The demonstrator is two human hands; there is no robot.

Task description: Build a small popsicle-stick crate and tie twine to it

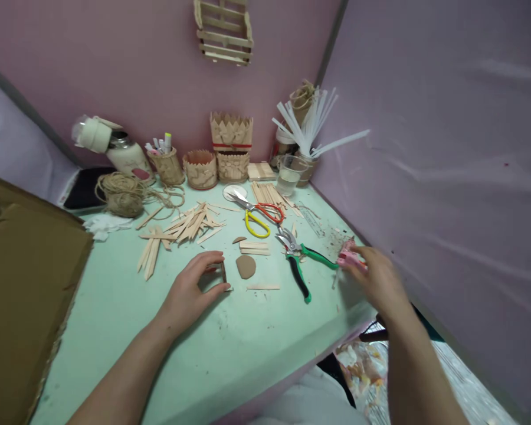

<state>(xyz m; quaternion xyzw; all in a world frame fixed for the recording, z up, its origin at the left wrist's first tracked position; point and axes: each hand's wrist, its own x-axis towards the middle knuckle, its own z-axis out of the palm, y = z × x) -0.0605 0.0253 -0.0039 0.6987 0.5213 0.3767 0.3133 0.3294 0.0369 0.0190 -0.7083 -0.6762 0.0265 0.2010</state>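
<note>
My left hand [193, 288] is closed around a small piece made of thin wooden strips [223, 273], held between thumb and fingers just over the table. Far to the right, my right hand [377, 273] grips a pink glue gun [350, 257] near the table's edge; part of it is hidden by my fingers. Close to my left hand lie a rounded brown cardboard piece [246, 267], a short row of wooden sticks [255, 248] and a single strip [263, 287]. Between the hands rest green-handled pruning shears [299, 260] and scissors [255, 213] with red and yellow handles.
Cut wooden sticks [193, 224] are piled at left, near a twine ball [124, 196]. Stick-covered pots [200, 170], a cup of water [289, 176] and upright white glue sticks [310, 127] line the back. A cardboard sheet [22, 295] stands at left.
</note>
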